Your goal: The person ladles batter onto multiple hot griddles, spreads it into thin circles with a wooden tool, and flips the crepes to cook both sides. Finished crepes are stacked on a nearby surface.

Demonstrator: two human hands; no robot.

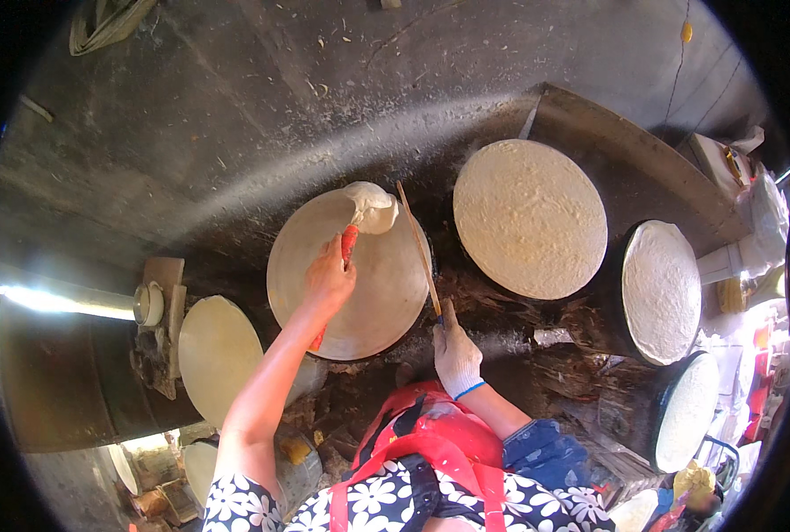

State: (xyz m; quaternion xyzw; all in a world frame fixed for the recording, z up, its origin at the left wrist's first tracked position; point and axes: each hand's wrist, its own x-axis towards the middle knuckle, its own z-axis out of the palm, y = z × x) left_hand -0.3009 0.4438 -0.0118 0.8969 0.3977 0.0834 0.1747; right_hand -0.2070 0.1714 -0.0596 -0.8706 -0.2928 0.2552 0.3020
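My left hand (328,277) grips a red-handled scraper (349,241) whose far end pushes a lump of white batter (370,207) across the top of a round pale griddle (359,301). My right hand (455,353), in a white glove, holds a long thin wooden stick (419,248) that lies along the griddle's right edge. A red apron and a floral sleeve show at the bottom of the view.
A second round griddle (530,218) covered with cooked batter lies to the right, with two more (661,291) (686,410) curving round further right. A pale round stack (218,355) and a small white bowl (149,303) sit at the left. Dark sooty ground lies beyond.
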